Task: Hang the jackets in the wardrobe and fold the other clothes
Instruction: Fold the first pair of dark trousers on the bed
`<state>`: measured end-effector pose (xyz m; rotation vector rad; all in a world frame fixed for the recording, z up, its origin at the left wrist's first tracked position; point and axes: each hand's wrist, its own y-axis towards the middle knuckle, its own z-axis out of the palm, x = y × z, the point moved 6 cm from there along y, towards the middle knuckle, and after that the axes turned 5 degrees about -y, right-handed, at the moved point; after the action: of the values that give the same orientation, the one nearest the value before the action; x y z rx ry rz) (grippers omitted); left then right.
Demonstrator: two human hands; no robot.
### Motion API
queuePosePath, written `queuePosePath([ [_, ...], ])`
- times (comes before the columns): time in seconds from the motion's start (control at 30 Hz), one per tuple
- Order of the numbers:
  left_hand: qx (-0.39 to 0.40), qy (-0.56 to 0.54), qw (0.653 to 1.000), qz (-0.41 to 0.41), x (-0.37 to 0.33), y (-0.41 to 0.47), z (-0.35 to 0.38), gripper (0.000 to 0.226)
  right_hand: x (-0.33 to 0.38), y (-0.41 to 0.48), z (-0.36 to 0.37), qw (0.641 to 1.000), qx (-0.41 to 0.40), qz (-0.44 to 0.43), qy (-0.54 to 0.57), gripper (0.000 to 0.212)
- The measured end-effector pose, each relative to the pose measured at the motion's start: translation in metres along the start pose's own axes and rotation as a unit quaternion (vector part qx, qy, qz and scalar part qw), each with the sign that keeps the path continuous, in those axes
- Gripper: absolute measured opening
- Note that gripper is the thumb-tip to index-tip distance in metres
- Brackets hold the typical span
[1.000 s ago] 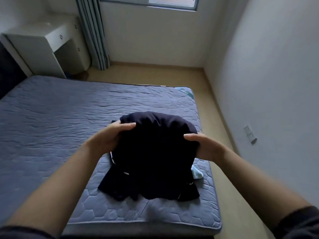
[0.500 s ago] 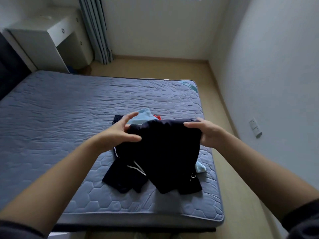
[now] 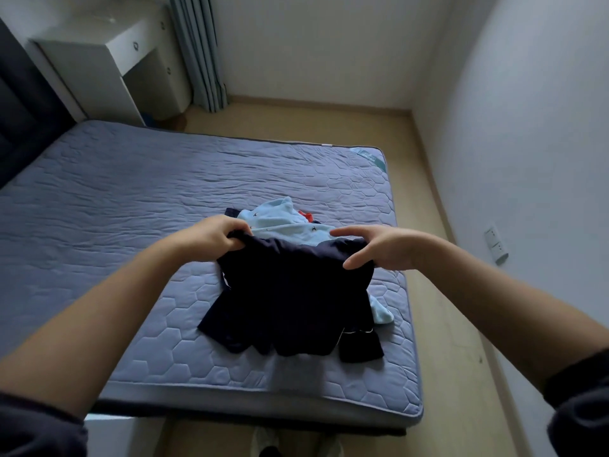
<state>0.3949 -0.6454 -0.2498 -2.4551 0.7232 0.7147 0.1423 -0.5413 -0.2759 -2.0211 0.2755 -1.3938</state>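
A dark navy garment (image 3: 290, 301) is held up by its top edge over the near right corner of a grey quilted mattress (image 3: 131, 209), its lower part draped on the bed. The left hand (image 3: 217, 237) curls round one corner; the right hand (image 3: 372, 249) pinches the other between thumb and fingers. Its kind is hard to make out. A light blue garment (image 3: 283, 222) lies partly hidden behind it, over a scrap of red (image 3: 306, 215). Half a second earlier the left fingers were spread, and less of the blue showed.
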Motion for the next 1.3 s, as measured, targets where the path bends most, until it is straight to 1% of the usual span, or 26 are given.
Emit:
queuePosePath([
  [0.03, -0.001, 0.009, 1.000, -0.002, 0.001, -0.001, -0.002, 0.019, 0.004, 0.003, 0.006, 0.998, 0.009, 0.001, -0.067, 0.067],
  [0.1, -0.019, -0.001, 1.000, -0.009, 0.005, -0.002, -0.005, 0.017, 0.013, 0.012, 0.017, 0.977, -0.001, -0.002, -0.212, 0.070],
  [0.13, -0.033, -0.032, 0.999, -0.017, 0.009, -0.003, -0.007, 0.016, 0.017, 0.018, 0.023, 0.966, -0.010, -0.006, -0.258, 0.071],
  [0.17, -0.052, -0.085, 0.995, -0.031, 0.017, -0.006, -0.010, 0.017, 0.020, 0.024, 0.029, 0.963, -0.015, -0.012, -0.268, 0.070],
  [0.2, -0.074, -0.150, 0.985, -0.047, 0.027, -0.010, -0.014, 0.020, 0.023, 0.031, 0.033, 0.972, -0.018, -0.017, -0.235, 0.068],
  [0.23, -0.103, -0.218, 0.968, -0.067, 0.041, -0.016, -0.019, 0.022, 0.027, 0.037, 0.036, 0.986, -0.019, -0.022, -0.165, 0.064],
  [0.27, -0.133, -0.292, 0.943, -0.090, 0.058, -0.023, -0.023, 0.022, 0.030, 0.045, 0.038, 0.996, -0.020, -0.028, -0.082, 0.060],
  [0.3, -0.164, -0.370, 0.908, -0.112, 0.076, -0.032, -0.027, 0.019, 0.035, 0.053, 0.041, 0.999, -0.019, -0.036, 0.004, 0.057],
  [0.37, -0.225, -0.498, 0.825, -0.142, 0.111, -0.048, -0.034, 0.015, 0.052, 0.074, 0.050, 0.987, -0.012, -0.059, 0.150, 0.054],
  [0.4, -0.255, -0.533, 0.793, -0.151, 0.127, -0.055, -0.038, 0.015, 0.065, 0.086, 0.059, 0.979, -0.003, -0.070, 0.193, 0.054],
  [0.43, -0.283, -0.549, 0.770, -0.161, 0.143, -0.060, -0.044, 0.016, 0.080, 0.099, 0.071, 0.975, 0.007, -0.075, 0.211, 0.053],
  [0.5, -0.344, -0.545, 0.741, -0.188, 0.173, -0.068, -0.062, 0.019, 0.118, 0.129, 0.096, 0.975, 0.015, -0.080, 0.208, 0.053],
  [0.57, -0.400, -0.535, 0.714, -0.212, 0.204, -0.073, -0.091, 0.022, 0.164, 0.167, 0.119, 0.978, 0.005, -0.090, 0.187, 0.053],
  [0.67, -0.457, -0.516, 0.688, -0.227, 0.246, -0.081, -0.147, 0.023, 0.234, 0.222, 0.140, 0.983, -0.046, -0.115, 0.133, 0.052],
  [0.8, -0.512, -0.486, 0.677, -0.208, 0.279, -0.090, -0.227, 0.019, 0.319, 0.272, 0.148, 0.976, -0.096, -0.174, 0.095, 0.042],
  [0.9, -0.558, -0.450, 0.676, -0.169, 0.282, -0.098, -0.270, 0.017, 0.364, 0.290, 0.147, 0.960, -0.116, -0.232, 0.104, 0.026],
  [0.97, -0.594, -0.422, 0.672, -0.135, 0.275, -0.105, -0.287, 0.016, 0.384, 0.292, 0.146, 0.948, -0.124, -0.269, 0.114, 0.022],
  [1.07, -0.627, -0.401, 0.660, -0.103, 0.262, -0.118, -0.291, 0.014, 0.396, 0.289, 0.145, 0.935, -0.127, -0.309, 0.116, 0.025],
  [1.13, -0.634, -0.393, 0.656, -0.116, 0.260, -0.124, -0.278, 0.013, 0.385, 0.287, 0.147, 0.937, -0.119, -0.312, 0.105, 0.027],
  [1.23, -0.637, -0.375, 0.651, -0.175, 0.272, -0.129, -0.221, 0.014, 0.331, 0.288, 0.161, 0.947, -0.124, -0.291, 0.053, 0.031],
  [1.3, -0.635, -0.367, 0.638, -0.235, 0.291, -0.126, -0.150, 0.011, 0.266, 0.299, 0.178, 0.955, -0.120, -0.270, 0.011, 0.034],
])
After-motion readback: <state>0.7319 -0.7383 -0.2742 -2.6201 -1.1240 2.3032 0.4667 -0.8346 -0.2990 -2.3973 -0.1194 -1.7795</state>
